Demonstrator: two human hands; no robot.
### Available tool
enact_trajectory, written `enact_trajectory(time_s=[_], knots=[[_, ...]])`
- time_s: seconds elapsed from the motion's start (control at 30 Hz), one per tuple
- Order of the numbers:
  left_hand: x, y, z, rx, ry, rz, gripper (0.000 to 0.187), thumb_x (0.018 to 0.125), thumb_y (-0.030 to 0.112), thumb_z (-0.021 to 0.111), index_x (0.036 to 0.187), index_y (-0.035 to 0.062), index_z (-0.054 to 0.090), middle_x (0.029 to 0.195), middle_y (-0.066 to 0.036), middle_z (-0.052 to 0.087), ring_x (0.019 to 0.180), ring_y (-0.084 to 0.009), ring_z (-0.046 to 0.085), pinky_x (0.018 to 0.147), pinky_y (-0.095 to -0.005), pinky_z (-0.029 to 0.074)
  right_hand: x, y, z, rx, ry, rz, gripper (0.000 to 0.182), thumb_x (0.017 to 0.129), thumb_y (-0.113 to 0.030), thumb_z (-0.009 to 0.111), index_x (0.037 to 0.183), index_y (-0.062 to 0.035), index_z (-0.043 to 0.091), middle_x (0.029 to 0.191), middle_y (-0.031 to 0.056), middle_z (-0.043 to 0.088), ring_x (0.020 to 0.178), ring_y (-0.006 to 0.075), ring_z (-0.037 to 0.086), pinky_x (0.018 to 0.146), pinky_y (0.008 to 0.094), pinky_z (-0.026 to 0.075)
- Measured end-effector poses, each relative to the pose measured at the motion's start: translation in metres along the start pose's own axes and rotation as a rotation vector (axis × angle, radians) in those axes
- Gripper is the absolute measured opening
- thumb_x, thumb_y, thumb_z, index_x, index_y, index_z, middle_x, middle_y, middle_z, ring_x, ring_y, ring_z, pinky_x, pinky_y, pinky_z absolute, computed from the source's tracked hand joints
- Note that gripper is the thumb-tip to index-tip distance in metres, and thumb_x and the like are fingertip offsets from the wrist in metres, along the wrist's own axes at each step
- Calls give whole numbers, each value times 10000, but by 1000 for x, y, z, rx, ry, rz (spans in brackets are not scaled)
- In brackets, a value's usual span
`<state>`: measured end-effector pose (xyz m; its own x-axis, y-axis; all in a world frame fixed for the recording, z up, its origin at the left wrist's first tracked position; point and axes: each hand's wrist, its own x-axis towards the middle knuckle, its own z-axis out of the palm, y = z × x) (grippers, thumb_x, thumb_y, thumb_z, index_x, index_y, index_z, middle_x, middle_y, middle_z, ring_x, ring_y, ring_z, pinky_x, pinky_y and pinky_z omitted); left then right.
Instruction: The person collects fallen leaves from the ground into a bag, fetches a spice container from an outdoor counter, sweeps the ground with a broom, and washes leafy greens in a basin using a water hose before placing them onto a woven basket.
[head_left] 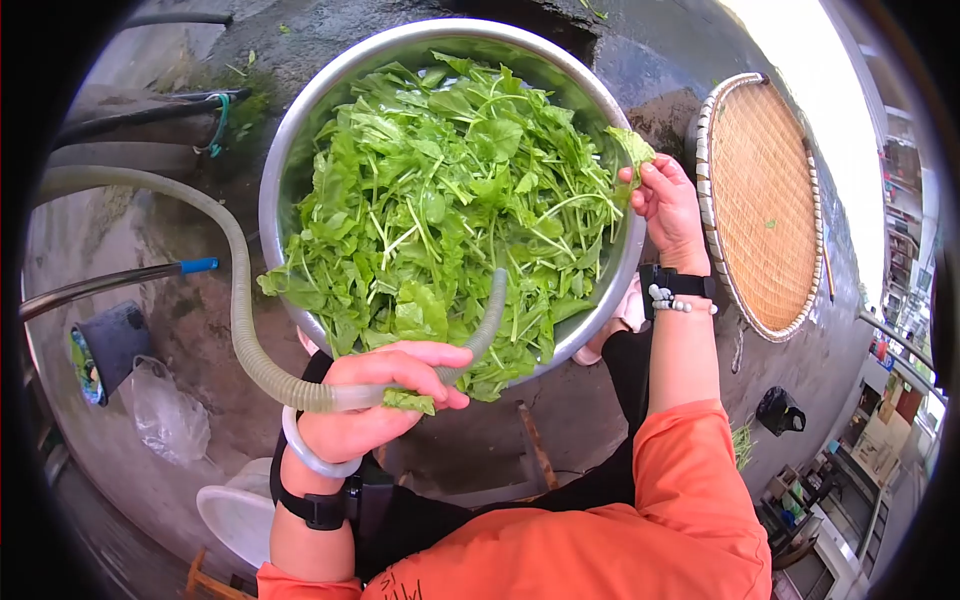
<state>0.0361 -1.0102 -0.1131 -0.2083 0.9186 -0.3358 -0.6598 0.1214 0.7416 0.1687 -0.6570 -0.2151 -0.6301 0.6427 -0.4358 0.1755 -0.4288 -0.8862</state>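
And here's the left hand (370,368) at the basin's near left edge, fingers curled around a ribbed hose (245,310), with a green scrap (408,401) caught by the fingertips. That hose loops in from the left, passes through the grip, and its end points up over the leafy greens (430,190), though whether it touches them is hard to tell. The greens heap up across the big metal basin (460,28), some spilling over its near left edge. Over to the basin's right edge, and the right hand (672,205) has a single leaf (633,147) pinched between thumb and fingers! Just beyond it, a round woven tray (765,170) sits off the basin's right side, while a clear plastic bag (170,415) lies on the floor (840,340) well to the left.
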Motion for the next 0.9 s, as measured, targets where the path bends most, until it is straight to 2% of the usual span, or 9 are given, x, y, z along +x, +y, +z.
enact_trajectory(time_s=[0.13,0.2,0.27,0.43,0.57,0.63,0.73,0.9], knots=[[-1,3,0,-5,8,-6,220,662,-35,498,869,-28,574,1139,-203,500,901,-275,591,822,-353,442,26,-51,30,-132,90,-229,189,816,-99,541,998,-50,525,799,45,615,574,63,544,485,163,424],[-1,5,-2,-11,10,-14,229,651,-40,496,865,-22,577,1129,-199,509,930,-268,580,835,-352,431,45,-71,45,-187,150,-341,181,798,-95,556,973,-53,541,738,29,598,540,57,523,475,163,419],[0,5,-5,114,-36,19,239,642,-44,493,860,-9,585,1080,-190,543,1020,-265,530,870,-364,401,63,-88,60,-208,172,-388,178,788,-89,557,963,-53,548,715,25,589,524,56,512,464,167,415],[-3,8,-6,60,-15,-17,234,644,-23,503,860,-1,591,1010,-177,579,1079,-272,483,896,-371,375,123,-112,82,-364,307,-539,162,755,-62,516,901,-42,584,662,17,560,486,77,484,419,202,385],[-7,6,-8,30,-16,-23,235,641,-28,505,859,-3,587,1060,-177,552,1027,-254,512,882,-357,386,158,-105,87,-458,390,-528,157,756,-78,515,882,-44,601,647,26,561,493,97,497,420,228,397],[-8,6,-9,29,-27,-14,239,638,-37,502,860,-5,585,1082,-177,540,1010,-247,519,876,-352,391,166,-97,90,-614,443,-606,154,757,-91,512,868,-49,610,627,35,550,477,113,498,402,256,401],[-9,5,-10,56,-66,-5,244,651,-61,485,871,-13,577,1138,-171,499,898,-221,574,829,-322,426,168,-88,96,-515,432,-514,149,762,-85,500,857,-48,608,612,35,538,448,124,493,384,270,399],[-8,3,-11,71,-74,21,255,644,-80,485,874,-16,576,1144,-163,495,879,-218,588,818,-314,441,166,-92,105,-412,408,-505,159,784,-101,497,900,-31,580,637,40,543,457,127,520,378,265,400]])
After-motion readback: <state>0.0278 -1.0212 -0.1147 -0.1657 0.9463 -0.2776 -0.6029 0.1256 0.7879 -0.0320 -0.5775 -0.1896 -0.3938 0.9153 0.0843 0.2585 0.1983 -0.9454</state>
